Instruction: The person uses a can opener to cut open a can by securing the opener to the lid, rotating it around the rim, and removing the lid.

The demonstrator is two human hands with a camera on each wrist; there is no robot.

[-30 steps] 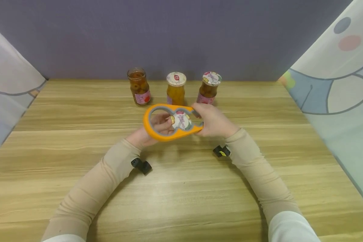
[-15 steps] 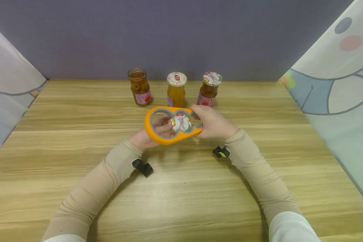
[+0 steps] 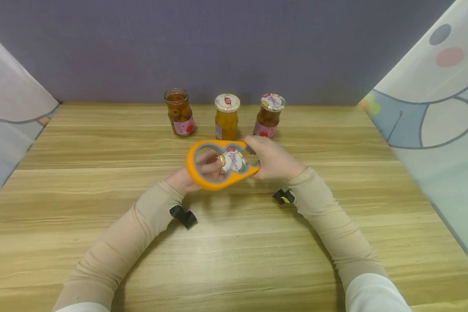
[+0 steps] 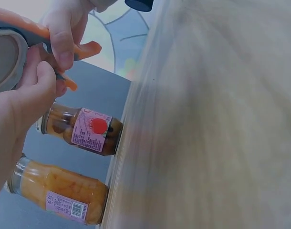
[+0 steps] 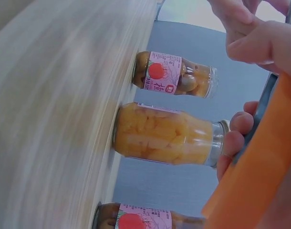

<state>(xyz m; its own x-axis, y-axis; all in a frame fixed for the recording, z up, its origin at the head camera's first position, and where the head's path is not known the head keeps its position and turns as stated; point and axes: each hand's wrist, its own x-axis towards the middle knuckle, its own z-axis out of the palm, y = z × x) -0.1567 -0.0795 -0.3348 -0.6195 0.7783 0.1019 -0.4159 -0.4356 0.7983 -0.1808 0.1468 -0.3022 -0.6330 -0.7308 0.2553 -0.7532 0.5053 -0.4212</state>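
Note:
My right hand [image 3: 274,160] grips the narrow end of an orange jar opener [image 3: 214,186] with grey-lined round openings, held above the table. Seen through its middle opening is a white jar lid [image 3: 233,160] with a colourful print. My left hand [image 3: 179,180] reaches under the opener and pinches the lid at its edge, thumb and fingers showing through the large ring. The left wrist view shows the lid's round underside [image 4: 5,59] beside the opener. In the right wrist view the opener [image 5: 265,157] hides part of my right hand. Whether the opener touches the lid I cannot tell.
At the back of the wooden table [image 3: 234,251] stand three jars: a lidless one with dark fruit [image 3: 180,112], a lidded yellow-fruit jar [image 3: 227,123] and a lidded dark-fruit jar [image 3: 267,121]. A grey panel [image 3: 226,47] rises behind them; printed cloths hang at both sides.
Both hands, with the opener and the lid, have come slightly down and nearer the person. The grips look the same, and the jars have stayed in place.

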